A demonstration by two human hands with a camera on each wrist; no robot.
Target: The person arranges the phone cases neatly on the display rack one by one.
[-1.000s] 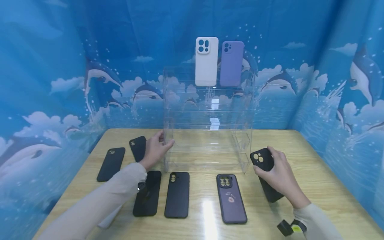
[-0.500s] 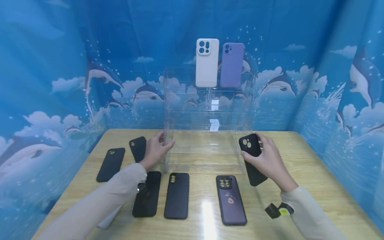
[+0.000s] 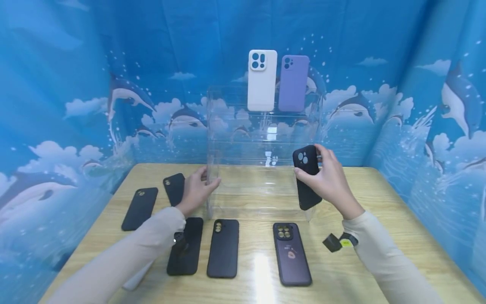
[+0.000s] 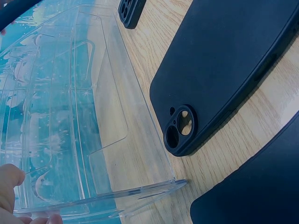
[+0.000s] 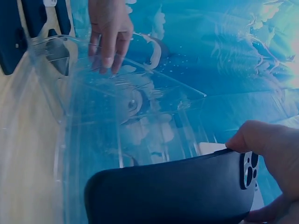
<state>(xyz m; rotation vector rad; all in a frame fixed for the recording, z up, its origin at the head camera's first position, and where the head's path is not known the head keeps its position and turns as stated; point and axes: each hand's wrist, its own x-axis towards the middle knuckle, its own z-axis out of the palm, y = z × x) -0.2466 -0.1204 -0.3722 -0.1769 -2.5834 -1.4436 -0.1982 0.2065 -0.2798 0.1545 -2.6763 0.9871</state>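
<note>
My right hand (image 3: 334,181) grips a black phone case (image 3: 306,179) by its long edges, thumb on one side and fingers on the other. The case is tilted, camera cutouts up, in front of the right side of a clear tiered display rack (image 3: 262,177). At the rack's left side wall, my left hand (image 3: 195,188) holds the edge; in the left wrist view its thumb (image 4: 11,175) is on one face and fingertips on the other. On the rack's top tier a white phone case (image 3: 262,84) and a purple phone case (image 3: 293,86) stand upright side by side.
Flat on the wooden table (image 3: 353,270) lie a dark patterned case (image 3: 293,257), a black case (image 3: 223,251) and several more black cases to the left, partly under my left arm. A pale case (image 3: 136,276) is mostly hidden there. A blue dolphin-print curtain (image 3: 171,42) surrounds the table.
My right hand has raised the black phone case and carried it left, from beside the rack to in front of its right side. The left hand has stayed on the rack's edge.
</note>
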